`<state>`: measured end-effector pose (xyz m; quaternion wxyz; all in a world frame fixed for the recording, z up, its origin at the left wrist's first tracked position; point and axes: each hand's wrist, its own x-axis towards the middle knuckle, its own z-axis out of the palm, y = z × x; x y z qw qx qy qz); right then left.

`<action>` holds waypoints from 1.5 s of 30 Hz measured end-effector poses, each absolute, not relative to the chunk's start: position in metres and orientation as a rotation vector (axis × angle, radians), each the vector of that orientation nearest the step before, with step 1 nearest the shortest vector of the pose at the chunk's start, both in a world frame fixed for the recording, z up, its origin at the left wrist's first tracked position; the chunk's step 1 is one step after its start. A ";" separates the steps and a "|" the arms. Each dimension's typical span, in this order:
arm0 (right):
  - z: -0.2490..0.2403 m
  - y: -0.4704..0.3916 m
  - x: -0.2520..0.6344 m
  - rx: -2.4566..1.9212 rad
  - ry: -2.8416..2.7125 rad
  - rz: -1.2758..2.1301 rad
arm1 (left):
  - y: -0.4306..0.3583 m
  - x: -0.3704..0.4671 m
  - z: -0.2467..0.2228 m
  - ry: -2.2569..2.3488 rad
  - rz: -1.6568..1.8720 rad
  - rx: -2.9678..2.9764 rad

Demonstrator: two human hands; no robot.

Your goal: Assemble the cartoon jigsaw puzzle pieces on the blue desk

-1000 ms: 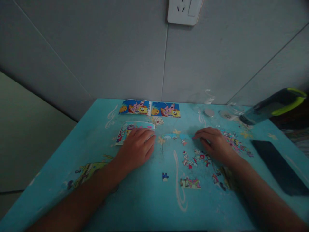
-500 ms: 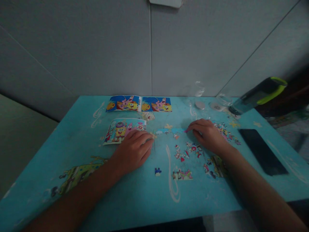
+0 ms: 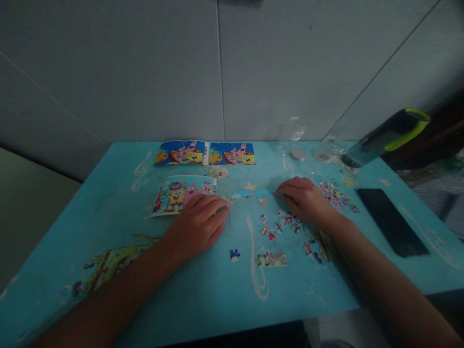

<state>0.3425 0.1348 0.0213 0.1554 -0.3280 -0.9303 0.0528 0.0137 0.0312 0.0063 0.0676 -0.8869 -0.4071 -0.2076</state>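
Observation:
A narrow strip of joined light-blue jigsaw puzzle pieces [image 3: 250,195] lies on the table between my hands. At its right end, my right hand [image 3: 304,200] pinches a small puzzle piece, mostly covered by the fingertips. My left hand [image 3: 201,224] rests by the strip's left end, fingers bent and close together; whatever they hold is hidden. Beside the left knuckles is a cartoon picture sheet [image 3: 176,195]. Loose puzzle pieces [image 3: 279,224] are scattered just below the strip. Closer to me are a dark-blue and white piece [image 3: 235,255] and a small joined section [image 3: 271,259].
Two blue picture cards [image 3: 232,153] lie at the back by the wall. A heap of pieces [image 3: 335,194] is right of my right hand, near a black phone-like slab [image 3: 391,221]. Clear containers [image 3: 334,144], a round lid [image 3: 298,153] and a tilted bottle [image 3: 377,137] stand behind.
The view has shifted slightly. Both hands keep nearly the same place at the strip's ends. The pink bit seen at my right fingertips is now harder to see.

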 end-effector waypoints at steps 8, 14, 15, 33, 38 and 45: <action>0.022 0.135 0.342 -0.952 -2.661 0.157 | 0.032 0.013 0.004 -1.226 -0.624 -2.685; 0.025 0.135 0.344 -0.916 -2.614 0.336 | 0.032 0.012 0.004 -1.225 -0.615 -2.686; 0.026 0.134 0.344 -0.894 -2.600 0.408 | 0.032 0.012 0.004 -1.225 -0.617 -2.685; 0.047 0.105 0.328 -0.706 -2.772 0.966 | 0.032 0.012 0.004 -1.231 -0.597 -2.685; 0.049 0.103 0.330 -0.715 -2.806 0.929 | 0.032 0.012 0.004 -1.240 -0.584 -2.699; 0.046 0.102 0.330 -0.695 -2.803 0.936 | 0.032 0.012 0.004 -1.232 -0.591 -2.701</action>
